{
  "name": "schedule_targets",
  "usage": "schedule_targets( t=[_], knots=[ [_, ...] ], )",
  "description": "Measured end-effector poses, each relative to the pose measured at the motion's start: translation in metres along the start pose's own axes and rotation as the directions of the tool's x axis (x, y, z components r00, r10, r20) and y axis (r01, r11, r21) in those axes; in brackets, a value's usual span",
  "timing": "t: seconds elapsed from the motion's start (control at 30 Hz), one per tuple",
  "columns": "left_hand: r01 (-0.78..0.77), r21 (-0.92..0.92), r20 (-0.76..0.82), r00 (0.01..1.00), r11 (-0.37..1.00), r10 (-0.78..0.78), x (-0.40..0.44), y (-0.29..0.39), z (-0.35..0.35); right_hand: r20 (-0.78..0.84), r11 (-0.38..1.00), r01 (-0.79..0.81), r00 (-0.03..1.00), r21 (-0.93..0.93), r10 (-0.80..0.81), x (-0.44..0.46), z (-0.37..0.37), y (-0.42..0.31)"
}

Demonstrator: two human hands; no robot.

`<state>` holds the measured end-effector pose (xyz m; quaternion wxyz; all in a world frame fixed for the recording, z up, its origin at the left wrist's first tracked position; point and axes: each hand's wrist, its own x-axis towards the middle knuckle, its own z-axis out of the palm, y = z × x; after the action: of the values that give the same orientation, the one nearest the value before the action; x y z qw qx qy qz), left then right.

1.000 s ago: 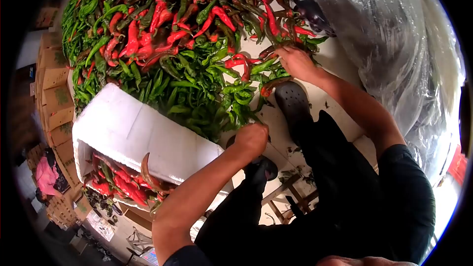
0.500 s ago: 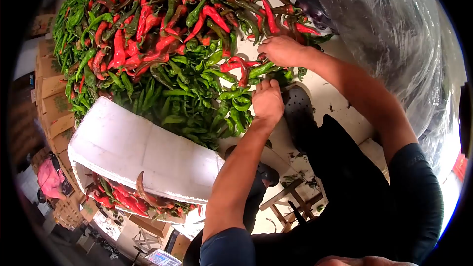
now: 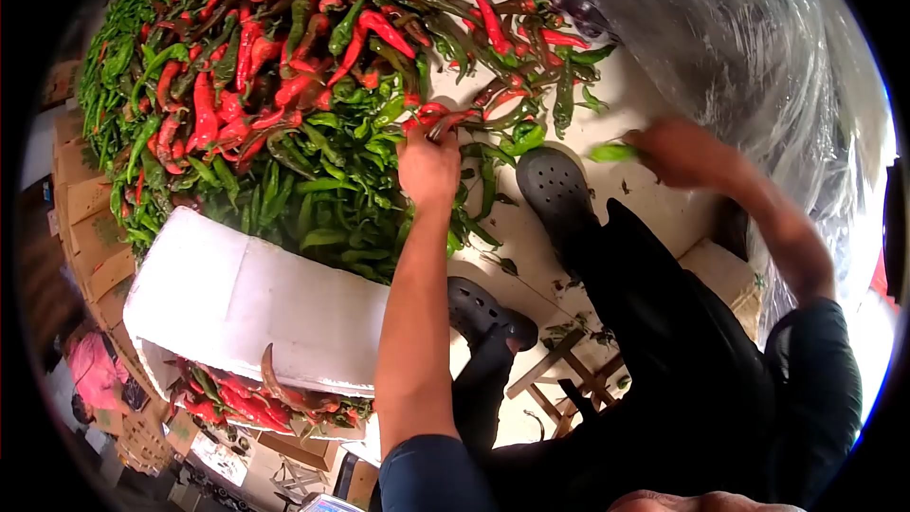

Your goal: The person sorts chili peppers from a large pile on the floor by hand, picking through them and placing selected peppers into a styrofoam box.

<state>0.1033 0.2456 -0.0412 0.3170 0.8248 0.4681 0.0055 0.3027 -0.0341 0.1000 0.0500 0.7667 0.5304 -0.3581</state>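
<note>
A large heap of red and green chili peppers fills the upper left. At its right edge, my left hand has its fingers closed on red peppers. My right hand, blurred by motion, is over the floor on the right with its fingers closed. A bright green pepper sticks out of its fingertips to the left. Between my hands, loose green and dark peppers lie on the pale floor, close to my shoe.
A white foam box holding red peppers lies at lower left. Clear plastic sheeting covers dark things at right. My grey clogs stand on the floor by a small wooden stool. Cardboard boxes and another person are at far left.
My right hand has moved right, away from the heap, carrying a green pepper. My left hand has shifted left onto red peppers. The view has shifted slightly.
</note>
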Motion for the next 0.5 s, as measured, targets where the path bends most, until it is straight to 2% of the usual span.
schedule_targets(
  t=[0.03, 0.07, 0.1, 0.13, 0.17, 0.2, 0.23, 0.3, 0.33, 0.37, 0.4, 0.43, 0.47, 0.5],
  knots=[
    [-0.075, 0.062, -0.029, 0.997, 0.995, 0.077, 0.003, 0.003, 0.004, 0.041, 0.995, -0.014, 0.999, 0.097, 0.010, -0.040, -0.012, -0.005],
    [-0.207, 0.170, -0.003, 0.977, 0.963, 0.211, 0.008, 0.000, 0.009, 0.272, 0.997, -0.075, 0.959, -0.016, 0.076, -0.076, -0.017, -0.001],
    [-0.230, 0.239, 0.021, 0.973, 0.943, 0.232, 0.012, -0.001, 0.014, 0.286, 0.992, -0.006, 0.958, 0.125, -0.030, -0.120, -0.013, 0.010],
    [-0.253, 0.307, 0.047, 0.967, 0.918, 0.251, 0.017, -0.002, 0.018, 0.598, 0.978, -0.194, 0.794, 0.073, 0.112, -0.146, -0.012, 0.008],
    [-0.275, 0.374, 0.072, 0.961, 0.886, 0.268, 0.022, -0.003, 0.022, 0.740, 0.984, -0.169, 0.670, 0.062, 0.069, -0.173, -0.008, 0.011],
    [-0.266, 0.386, 0.069, 0.963, 0.883, 0.260, 0.026, -0.001, 0.022, 0.822, 0.969, -0.170, 0.567, 0.179, -0.053, -0.202, 0.008, 0.024],
    [-0.294, 0.399, 0.075, 0.954, 0.869, 0.289, 0.028, 0.002, 0.017, 0.843, 0.965, -0.153, 0.527, 0.215, -0.104, -0.219, 0.020, 0.027],
    [-0.275, 0.425, 0.113, 0.961, 0.862, 0.251, 0.029, 0.010, 0.005, 0.767, 0.972, -0.126, 0.637, 0.199, -0.075, -0.213, 0.034, 0.032],
    [-0.256, 0.461, 0.143, 0.966, 0.850, 0.213, 0.034, 0.007, 0.006, 0.768, 0.975, -0.193, 0.639, 0.108, 0.041, -0.177, 0.025, 0.025],
    [-0.294, 0.502, 0.161, 0.956, 0.814, 0.247, 0.037, 0.002, 0.007, 0.708, 0.955, -0.296, 0.679, 0.026, 0.191, -0.136, 0.014, 0.013],
    [-0.333, 0.541, 0.182, 0.943, 0.773, 0.278, 0.039, -0.004, 0.008, 0.244, 0.971, -0.166, 0.962, 0.173, 0.121, -0.116, 0.035, 0.018],
    [-0.370, 0.578, 0.206, 0.929, 0.727, 0.308, 0.039, -0.008, 0.009, 0.012, 0.997, 0.000, 1.000, 0.074, -0.001, -0.073, 0.038, 0.016],
    [-0.402, 0.627, 0.199, 0.911, 0.667, 0.362, 0.038, -0.009, 0.008, -0.131, 0.994, 0.085, 0.987, -0.066, -0.093, -0.031, 0.046, 0.021],
    [-0.393, 0.640, 0.175, 0.911, 0.660, 0.373, 0.043, -0.012, 0.010, -0.310, 0.925, 0.202, 0.901, -0.323, -0.305, 0.011, 0.054, 0.027]
  ],
)
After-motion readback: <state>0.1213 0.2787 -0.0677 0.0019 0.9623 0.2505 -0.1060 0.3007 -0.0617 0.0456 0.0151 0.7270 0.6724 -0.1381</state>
